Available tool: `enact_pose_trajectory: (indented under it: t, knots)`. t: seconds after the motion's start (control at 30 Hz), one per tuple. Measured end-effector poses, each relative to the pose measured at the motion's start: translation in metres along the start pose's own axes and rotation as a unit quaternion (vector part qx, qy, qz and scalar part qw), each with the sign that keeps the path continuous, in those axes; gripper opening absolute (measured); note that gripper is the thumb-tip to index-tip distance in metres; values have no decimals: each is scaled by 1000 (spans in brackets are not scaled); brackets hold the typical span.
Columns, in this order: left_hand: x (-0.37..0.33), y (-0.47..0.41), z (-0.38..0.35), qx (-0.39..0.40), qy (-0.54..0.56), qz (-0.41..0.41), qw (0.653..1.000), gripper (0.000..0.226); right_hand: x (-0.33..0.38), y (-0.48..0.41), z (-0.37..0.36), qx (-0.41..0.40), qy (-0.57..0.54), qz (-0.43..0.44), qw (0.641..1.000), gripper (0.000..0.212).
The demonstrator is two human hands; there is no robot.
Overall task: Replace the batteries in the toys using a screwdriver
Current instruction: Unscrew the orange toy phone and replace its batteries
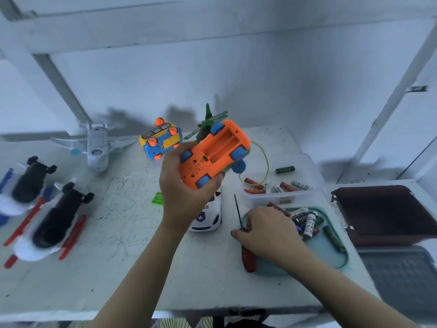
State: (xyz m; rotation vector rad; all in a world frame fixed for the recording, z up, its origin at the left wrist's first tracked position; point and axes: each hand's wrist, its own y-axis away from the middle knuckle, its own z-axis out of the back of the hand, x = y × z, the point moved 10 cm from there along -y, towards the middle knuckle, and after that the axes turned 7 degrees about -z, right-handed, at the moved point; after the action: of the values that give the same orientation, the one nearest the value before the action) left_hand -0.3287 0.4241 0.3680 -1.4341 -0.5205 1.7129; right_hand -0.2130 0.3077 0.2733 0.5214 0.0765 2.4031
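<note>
Gripping orange toy car (212,155) upside down at frame centre, left hand (184,192) curls fingers round body; battery bay open, empty. Right hand (267,230), lower right, palm down over batteries (305,221) in teal tray (326,247); fingertips hidden, hold cannot be told. Screwdriver (238,211) beside thumb. Likely risks: spent cells picked because second pile sits in clear tub (279,198) close by; polarity reversed; green cover (158,198) forgotten.

Left hand (186,192) holds the upturned toy car (212,155) above the middle of the tabletop (132,268), with the police car (209,216) beneath it. The screwdriver (238,215) lies just right of the police car, beside the tray (340,256). Right hand (267,233) is over the tray's left part. Batteries (307,221) lie in the tray. A container (279,197) sits behind the tray, with a loose battery (285,169) behind it. The airplane (97,147) is at rear left and the case (383,214) at far right.
</note>
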Motion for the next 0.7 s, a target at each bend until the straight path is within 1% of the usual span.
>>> enact_pose_trajectory:
  t: [0.1, 0.17, 0.27, 0.4, 0.5, 0.6, 0.7]
  knots:
    - [3, 11, 14, 9, 47, 20, 999, 70, 3, -3, -5, -23, 5, -18, 1000, 41]
    - [8, 17, 23, 11, 61, 40, 997, 72, 1, -3, -4, -46, -5, -29, 999, 36]
    - [11, 28, 40, 5, 58, 37, 998, 67, -10, -1, 5, -74, -6, -45, 996, 26]
    - [8, 44, 59, 11, 70, 14, 997, 60, -23, 9, 7, -55, 4, -58, 997, 17]
    - [5, 58, 69, 28, 71, -7, 997, 60, -23, 17, 6, -52, 19, -70, 996, 19]
    - [9, 71, 77, 48, 68, -8, 996, 61, -23, 22, 5, -61, 37, -88, 993, 22]
    - [13, 81, 83, 68, 69, -6, 995, 62, -22, 23, 1, -57, 37, -94, 993, 17]
